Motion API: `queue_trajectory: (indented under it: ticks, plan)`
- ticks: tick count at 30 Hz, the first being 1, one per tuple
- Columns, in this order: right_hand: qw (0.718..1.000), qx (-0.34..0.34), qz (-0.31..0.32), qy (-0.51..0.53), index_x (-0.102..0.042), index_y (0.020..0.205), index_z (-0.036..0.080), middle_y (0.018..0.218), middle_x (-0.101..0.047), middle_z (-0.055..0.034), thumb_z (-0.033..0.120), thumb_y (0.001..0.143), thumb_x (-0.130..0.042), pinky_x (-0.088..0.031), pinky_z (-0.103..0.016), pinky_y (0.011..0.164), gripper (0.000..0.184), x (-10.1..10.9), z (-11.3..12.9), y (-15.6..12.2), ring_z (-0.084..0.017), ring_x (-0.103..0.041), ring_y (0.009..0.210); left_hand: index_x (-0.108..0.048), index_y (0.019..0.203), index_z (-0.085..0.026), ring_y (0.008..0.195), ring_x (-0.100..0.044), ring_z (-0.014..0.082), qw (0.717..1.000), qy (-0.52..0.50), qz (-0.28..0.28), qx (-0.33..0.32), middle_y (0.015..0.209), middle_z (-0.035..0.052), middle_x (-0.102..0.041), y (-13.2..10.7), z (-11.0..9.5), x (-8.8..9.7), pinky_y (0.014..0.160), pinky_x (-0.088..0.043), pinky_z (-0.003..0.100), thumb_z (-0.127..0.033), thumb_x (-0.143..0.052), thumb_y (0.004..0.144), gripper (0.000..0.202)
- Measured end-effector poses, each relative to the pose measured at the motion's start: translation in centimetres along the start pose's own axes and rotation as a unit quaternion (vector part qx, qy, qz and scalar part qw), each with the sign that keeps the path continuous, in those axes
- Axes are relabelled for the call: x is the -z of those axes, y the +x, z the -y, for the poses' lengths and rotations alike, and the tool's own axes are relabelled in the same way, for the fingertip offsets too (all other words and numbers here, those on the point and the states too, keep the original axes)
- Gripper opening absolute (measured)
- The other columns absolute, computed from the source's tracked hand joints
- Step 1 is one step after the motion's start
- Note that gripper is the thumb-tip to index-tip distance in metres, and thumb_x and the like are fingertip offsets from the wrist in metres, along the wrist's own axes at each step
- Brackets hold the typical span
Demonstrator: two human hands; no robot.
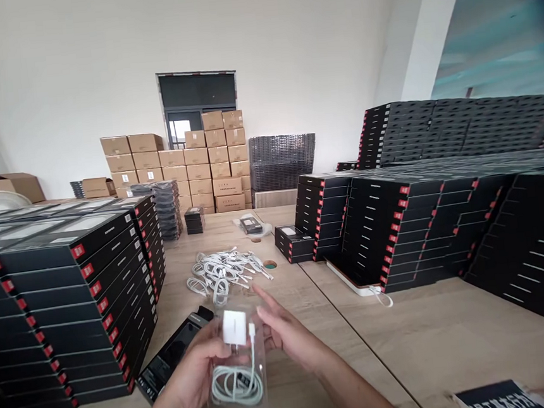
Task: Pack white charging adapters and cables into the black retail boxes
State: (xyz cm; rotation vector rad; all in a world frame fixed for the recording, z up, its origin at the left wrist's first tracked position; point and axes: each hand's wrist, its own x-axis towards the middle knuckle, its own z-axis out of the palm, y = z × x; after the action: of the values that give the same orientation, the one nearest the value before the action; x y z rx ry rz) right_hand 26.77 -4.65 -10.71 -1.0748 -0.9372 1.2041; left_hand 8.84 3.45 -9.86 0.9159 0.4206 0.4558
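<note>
In my left hand is a clear plastic tray, gripped at its left side. The tray carries a white charger plug at the top and a coiled white cable below. My right hand is at the tray's right edge, thumb and forefinger stretched out and apart; its lower fingers are partly hidden behind the tray. Left of the tray an opened black box lies on the table, partly covered by my left hand. Beyond my hands is a heap of white cables.
Stacked black boxes with red labels stand at the left, and more black boxes at the right. A white-edged tray lies by the right stack. Brown cartons are piled at the back wall. A printed sheet is near the front right.
</note>
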Motion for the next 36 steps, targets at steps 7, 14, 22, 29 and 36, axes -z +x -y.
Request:
queue_trajectory:
  ticks: [7, 14, 22, 29, 36]
  plan:
    - [0.985, 0.013, -0.155, 0.073, -0.067, 0.105, 0.017, 0.074, -0.071, -0.0033, 0.037, 0.080, -0.072, -0.054, -0.027, 0.050, 0.033, 2.2, 0.3, 1.1, -0.016, -0.068, 0.057, -0.043, 0.134, -0.022, 0.124, -0.051, 0.0307, 0.859, 0.409, -0.215, -0.222, 0.130, 0.0132, -0.058, 1.2, -0.9, 2.7, 0.104, -0.038, 0.047, -0.042, -0.066, 0.073, 0.068]
    - [0.955, 0.065, -0.249, 0.147, -0.061, 0.109, 0.023, 0.082, -0.073, -0.0022, 0.034, 0.080, -0.072, -0.057, -0.032, 0.065, 0.033, 3.6, -0.2, 1.7, -0.016, -0.069, 0.065, -0.058, 0.122, -0.023, 0.128, -0.046, 0.0432, 0.608, 0.748, -0.256, -0.068, 0.136, 0.0189, -0.054, 2.2, -1.2, 6.1, 0.104, -0.027, 0.059, -0.047, -0.064, 0.065, 0.062]
    - [0.948, 0.124, -0.212, 0.203, -0.060, 0.122, 0.026, 0.086, -0.072, -0.0009, 0.038, 0.075, -0.079, -0.056, -0.037, 0.078, 0.052, 2.2, 0.1, 1.5, -0.016, -0.068, 0.074, -0.054, 0.130, -0.022, 0.118, -0.052, 0.0362, 0.648, 0.724, -0.171, -0.160, 0.121, 0.0135, -0.062, 0.6, -0.5, 4.2, 0.102, -0.033, 0.047, -0.031, -0.065, 0.060, 0.071]
    - [0.942, 0.184, -0.236, 0.154, -0.060, 0.129, 0.027, 0.094, -0.071, -0.0032, 0.043, 0.075, -0.078, -0.053, -0.038, 0.087, 0.060, 1.0, -0.4, 1.6, -0.018, -0.065, 0.088, -0.038, 0.142, -0.017, 0.130, -0.043, 0.0317, 0.565, 0.762, -0.183, -0.258, 0.137, 0.0142, -0.051, 0.5, -0.4, 2.3, 0.117, -0.013, 0.046, -0.027, -0.061, 0.068, 0.079]
    - [0.949, 0.188, -0.235, 0.091, -0.059, 0.131, 0.024, 0.092, -0.072, -0.0027, 0.045, 0.076, -0.076, -0.056, -0.036, 0.078, 0.061, 1.5, -0.1, 1.4, -0.016, -0.065, 0.076, -0.031, 0.145, -0.019, 0.126, -0.046, 0.0312, 0.527, 0.763, -0.221, -0.302, 0.132, 0.0147, -0.055, 0.2, -1.0, 2.5, 0.118, -0.003, 0.052, -0.029, -0.065, 0.069, 0.084]
